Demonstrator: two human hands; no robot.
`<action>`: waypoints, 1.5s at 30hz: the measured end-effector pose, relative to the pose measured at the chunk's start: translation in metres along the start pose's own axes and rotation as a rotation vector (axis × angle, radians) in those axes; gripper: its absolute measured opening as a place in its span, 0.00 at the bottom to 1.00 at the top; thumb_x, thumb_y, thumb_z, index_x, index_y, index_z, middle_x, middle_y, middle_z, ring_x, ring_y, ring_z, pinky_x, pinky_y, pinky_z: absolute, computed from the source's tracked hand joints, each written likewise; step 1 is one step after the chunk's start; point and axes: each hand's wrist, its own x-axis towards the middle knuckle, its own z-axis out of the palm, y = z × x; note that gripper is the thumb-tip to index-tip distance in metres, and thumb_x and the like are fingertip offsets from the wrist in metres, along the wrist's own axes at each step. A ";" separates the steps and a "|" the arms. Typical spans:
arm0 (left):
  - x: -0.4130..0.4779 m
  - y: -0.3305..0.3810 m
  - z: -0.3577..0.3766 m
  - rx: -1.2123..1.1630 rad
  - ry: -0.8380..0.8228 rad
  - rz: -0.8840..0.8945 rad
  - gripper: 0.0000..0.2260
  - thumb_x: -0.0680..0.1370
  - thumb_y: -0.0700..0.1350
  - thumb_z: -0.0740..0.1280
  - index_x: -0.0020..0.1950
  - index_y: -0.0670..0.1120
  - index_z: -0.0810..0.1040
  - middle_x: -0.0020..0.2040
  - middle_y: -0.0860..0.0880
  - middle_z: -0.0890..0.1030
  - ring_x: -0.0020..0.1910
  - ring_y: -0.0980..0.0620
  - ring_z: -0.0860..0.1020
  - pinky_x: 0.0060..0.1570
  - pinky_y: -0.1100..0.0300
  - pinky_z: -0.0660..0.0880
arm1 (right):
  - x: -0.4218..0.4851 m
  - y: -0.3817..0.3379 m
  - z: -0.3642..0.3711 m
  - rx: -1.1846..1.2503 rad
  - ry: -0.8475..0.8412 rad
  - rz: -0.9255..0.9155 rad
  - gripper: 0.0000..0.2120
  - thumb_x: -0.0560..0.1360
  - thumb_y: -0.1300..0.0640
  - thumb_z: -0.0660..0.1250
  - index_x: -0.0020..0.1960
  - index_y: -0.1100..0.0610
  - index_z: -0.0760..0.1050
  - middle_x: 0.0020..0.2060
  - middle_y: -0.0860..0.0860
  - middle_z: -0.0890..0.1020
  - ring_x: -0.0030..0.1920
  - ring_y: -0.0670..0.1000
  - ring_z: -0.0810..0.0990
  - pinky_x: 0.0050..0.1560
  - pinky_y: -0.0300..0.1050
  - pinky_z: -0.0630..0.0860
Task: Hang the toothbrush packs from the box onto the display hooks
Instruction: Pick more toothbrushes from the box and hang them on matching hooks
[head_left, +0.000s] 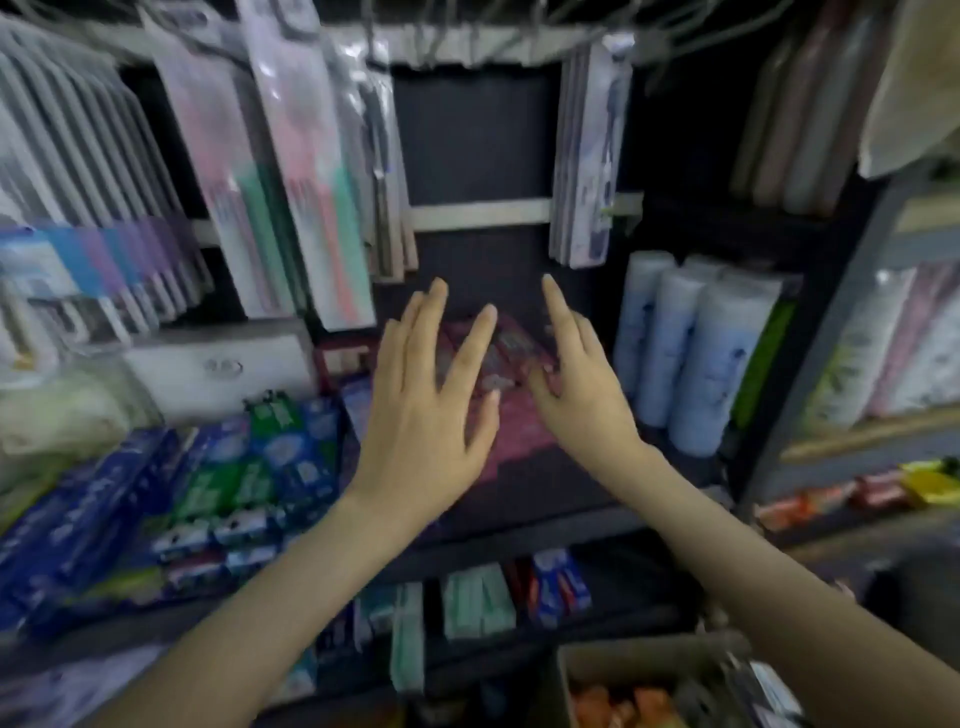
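1. The left hand's fingers (470, 340) are straight and spread, grasping nothing. The right hand's fingers (558, 306) are also extended, index uppermost, and loose.
2. The left hand (421, 415) and right hand (582, 384) hover side by side, backs to the camera, over a blurred pile of red-pink foil packets (511, 343) on the dark shelf. Whether the right thumb touches the pile cannot be told.
3. Long clear-fronted toothbrush packs with pink and green brushes (311, 208) hang at upper left. A pale stack of packs (587, 171) hangs at upper right.
4. Thin metal display hooks (441, 36) line the top rail.
5. The brown cardboard box (623, 670) sits at lower right, well below both hands, with more packs inside.
6. Blue toothpaste cartons (104, 519) lie left and pale blue tubes (685, 353) stand right.
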 end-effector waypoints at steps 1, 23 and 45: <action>-0.020 0.027 0.008 -0.060 -0.065 0.009 0.26 0.80 0.48 0.61 0.76 0.45 0.61 0.76 0.38 0.57 0.75 0.40 0.57 0.73 0.46 0.56 | -0.030 0.012 -0.013 0.014 -0.038 0.008 0.39 0.77 0.65 0.62 0.74 0.41 0.43 0.66 0.51 0.68 0.56 0.50 0.72 0.46 0.45 0.75; -0.295 0.291 0.157 -0.330 -1.432 -0.156 0.25 0.83 0.50 0.54 0.79 0.51 0.52 0.78 0.48 0.52 0.76 0.47 0.53 0.71 0.54 0.58 | -0.437 0.204 -0.113 -0.411 -0.916 0.220 0.25 0.69 0.42 0.61 0.64 0.51 0.68 0.59 0.49 0.78 0.59 0.51 0.74 0.52 0.49 0.78; -0.304 0.300 0.166 -0.384 -1.467 0.026 0.30 0.82 0.54 0.56 0.79 0.54 0.44 0.79 0.48 0.43 0.77 0.49 0.37 0.72 0.52 0.31 | -0.435 0.217 -0.118 -0.182 -1.010 0.529 0.31 0.79 0.52 0.63 0.77 0.53 0.53 0.75 0.50 0.61 0.73 0.54 0.62 0.70 0.45 0.59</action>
